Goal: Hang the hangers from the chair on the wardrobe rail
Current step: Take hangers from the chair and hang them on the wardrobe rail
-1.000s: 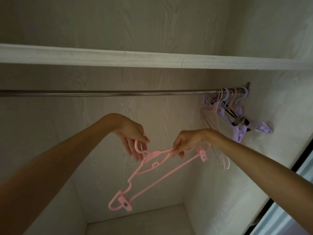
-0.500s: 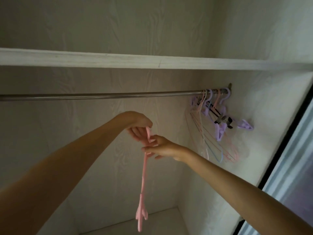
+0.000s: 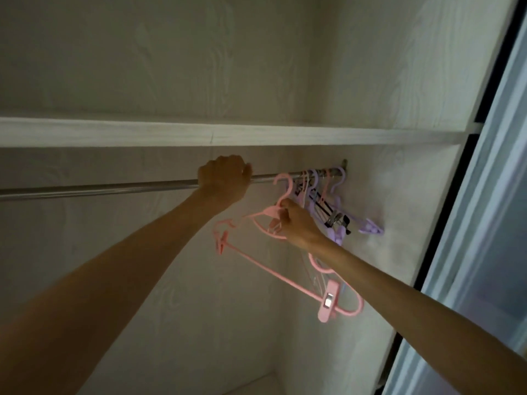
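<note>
While the left hand [image 3: 224,178] is gripping the rail [image 3: 99,189], the right hand [image 3: 298,223] is pinching a pink hanger [image 3: 273,269]. Its hook is nearing the rail beside hung hangers [image 3: 328,195].

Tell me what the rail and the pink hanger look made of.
Rail: likely metal, polished, with a bright streak along its length. Pink hanger: probably moulded plastic, smooth, uniformly coloured, thin; its clip carries a small shiny piece, seemingly metal.

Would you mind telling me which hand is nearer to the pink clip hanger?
Right. The right hand pinches the pink clip hanger below its hook; the left hand grips the rail, apart from it.
</note>
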